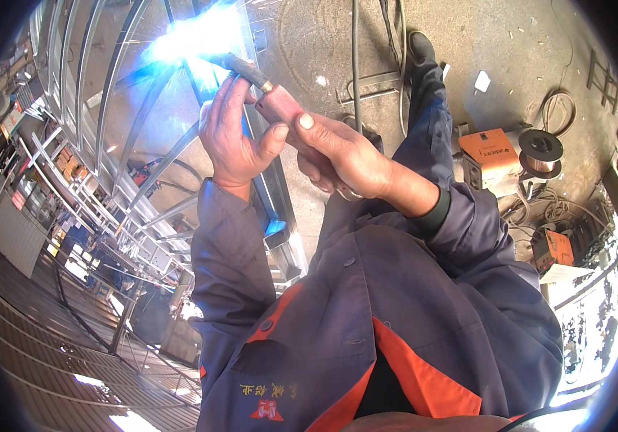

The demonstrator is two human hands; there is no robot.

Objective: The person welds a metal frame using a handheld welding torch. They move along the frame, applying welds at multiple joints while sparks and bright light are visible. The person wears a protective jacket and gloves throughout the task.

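A welding torch [280, 106] with a reddish-brown handle and a dark neck points up and left. My right hand [348, 158] is wrapped round its handle, thumb on top. Close beside the neck, my left hand [230, 140] has its fingers bent upward and its thumb against the handle, steadying the torch. A blue-white arc [197, 36] glares at the nozzle's tip and hides the spot being welded. Sparks fly around it. Beneath lies a metal frame with curved bars [111, 79] and a straight rail [273, 194] running under my left hand.
On the concrete floor [309, 43] at the right stand an orange welding machine [493, 150], a wire spool [541, 146] and coiled cables [557, 111]. A second orange unit [554, 248] sits lower right. Cables run near my outstretched leg [428, 108]. More metal frames fill the left.
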